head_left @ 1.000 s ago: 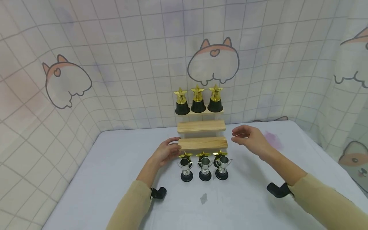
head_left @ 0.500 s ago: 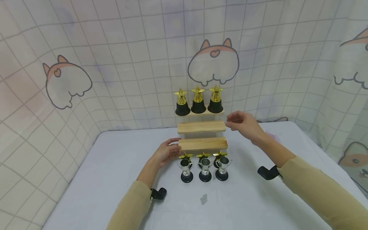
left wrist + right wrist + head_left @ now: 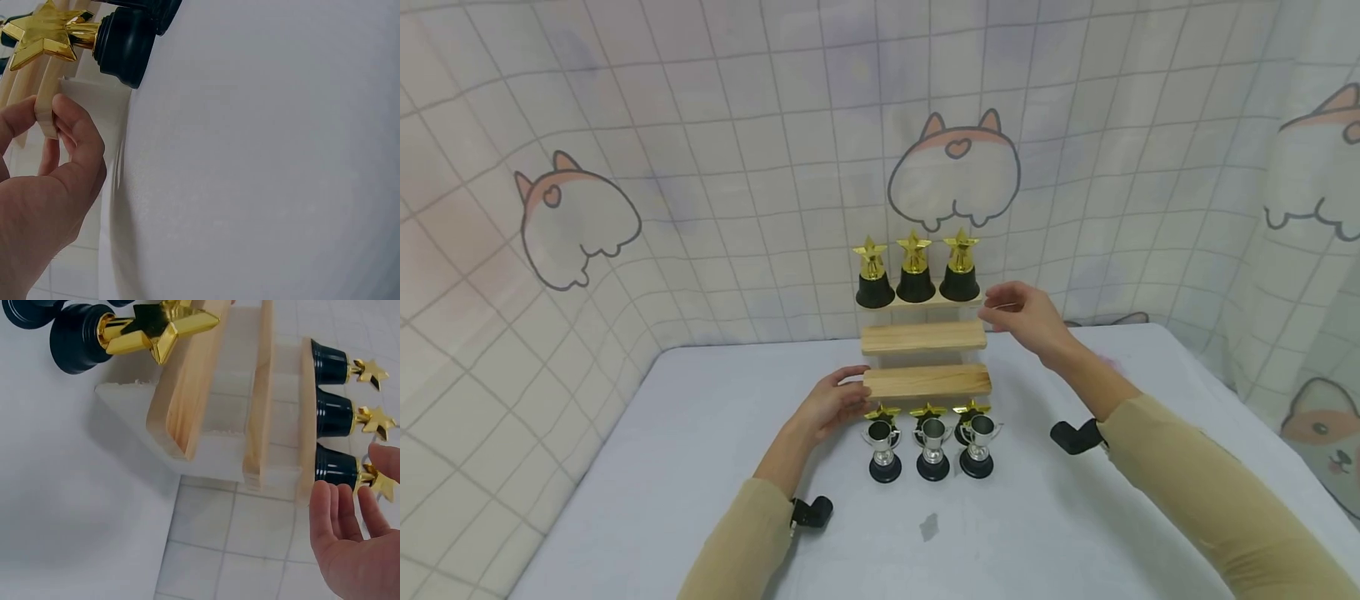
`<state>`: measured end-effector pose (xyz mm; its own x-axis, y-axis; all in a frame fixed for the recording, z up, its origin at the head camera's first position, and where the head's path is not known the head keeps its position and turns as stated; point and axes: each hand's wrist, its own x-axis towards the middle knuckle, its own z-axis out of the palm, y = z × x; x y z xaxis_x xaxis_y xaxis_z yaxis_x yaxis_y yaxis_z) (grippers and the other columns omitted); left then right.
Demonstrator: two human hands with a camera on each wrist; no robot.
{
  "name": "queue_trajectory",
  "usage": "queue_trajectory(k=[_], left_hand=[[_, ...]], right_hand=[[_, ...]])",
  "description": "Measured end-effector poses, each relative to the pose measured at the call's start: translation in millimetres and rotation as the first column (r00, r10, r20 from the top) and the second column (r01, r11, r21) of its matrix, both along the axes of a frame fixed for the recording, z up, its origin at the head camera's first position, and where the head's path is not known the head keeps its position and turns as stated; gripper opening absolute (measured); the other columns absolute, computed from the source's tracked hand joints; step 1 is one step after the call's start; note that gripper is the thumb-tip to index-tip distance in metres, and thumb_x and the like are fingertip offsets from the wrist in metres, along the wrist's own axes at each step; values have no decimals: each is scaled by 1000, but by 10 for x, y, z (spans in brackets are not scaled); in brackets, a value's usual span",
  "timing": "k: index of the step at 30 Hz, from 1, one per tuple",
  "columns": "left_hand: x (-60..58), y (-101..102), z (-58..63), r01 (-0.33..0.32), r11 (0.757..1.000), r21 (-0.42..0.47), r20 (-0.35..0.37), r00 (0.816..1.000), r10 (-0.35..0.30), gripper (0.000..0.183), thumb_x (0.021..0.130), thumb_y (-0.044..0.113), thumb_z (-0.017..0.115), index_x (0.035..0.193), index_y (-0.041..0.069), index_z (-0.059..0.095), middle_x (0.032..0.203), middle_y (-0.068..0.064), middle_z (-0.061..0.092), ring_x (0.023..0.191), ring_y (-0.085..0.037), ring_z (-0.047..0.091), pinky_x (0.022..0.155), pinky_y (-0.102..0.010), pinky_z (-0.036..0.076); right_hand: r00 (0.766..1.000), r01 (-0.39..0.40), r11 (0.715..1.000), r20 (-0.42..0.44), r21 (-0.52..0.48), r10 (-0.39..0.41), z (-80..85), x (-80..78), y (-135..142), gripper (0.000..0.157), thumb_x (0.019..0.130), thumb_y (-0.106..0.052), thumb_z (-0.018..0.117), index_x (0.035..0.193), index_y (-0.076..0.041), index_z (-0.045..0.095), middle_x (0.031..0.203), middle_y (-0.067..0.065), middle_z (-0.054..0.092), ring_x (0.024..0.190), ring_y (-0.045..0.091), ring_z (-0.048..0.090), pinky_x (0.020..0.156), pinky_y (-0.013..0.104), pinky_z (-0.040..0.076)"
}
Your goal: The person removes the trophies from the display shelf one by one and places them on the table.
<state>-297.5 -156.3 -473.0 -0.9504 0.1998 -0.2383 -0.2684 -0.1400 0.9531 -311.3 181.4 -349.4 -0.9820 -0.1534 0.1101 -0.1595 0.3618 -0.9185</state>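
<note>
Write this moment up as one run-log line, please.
left hand: pinches end of lowest board | right hand: beside rightmost upper trophy, contact unclear | table: three silver cups in front of three star trophies

The left sleeve is long, plain beige cloth, ending at the wrist. A black wrist camera juts from the inner side of its cuff, stubby and bent, with a rounded end; a pale detail beside its mount is too small to make out. Just past that sleeve, the left hand is bare. Well to the right of the left sleeve, the right sleeve matches in beige, softly creased, with a similar black camera and a bare right hand.
</note>
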Motion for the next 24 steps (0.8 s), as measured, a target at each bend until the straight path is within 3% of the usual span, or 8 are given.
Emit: queue_trajectory(k=[9, 24], left_hand=[[5, 13, 12, 1, 1000, 3, -5, 1000, -1, 55, 94, -2, 64, 147, 1, 50, 121, -19, 58, 86, -16, 65, 79, -29, 59], [1, 5, -8, 5, 1000, 0, -7, 1000, -5, 55, 94, -3, 63, 147, 2, 48, 121, -18, 57, 85, -16, 64, 77, -28, 58]], right_hand=[[998, 62, 998, -1, 16, -62, -7, -181, 3, 50, 101, -20, 68, 141, 3, 50, 135, 20, 55, 123, 33, 56, 102, 46, 51], [990, 128, 990, -60, 53, -124, 4, -384, -170, 54, 97, -22, 72, 140, 2, 52, 136, 20, 55, 125, 35, 53, 102, 47, 48]])
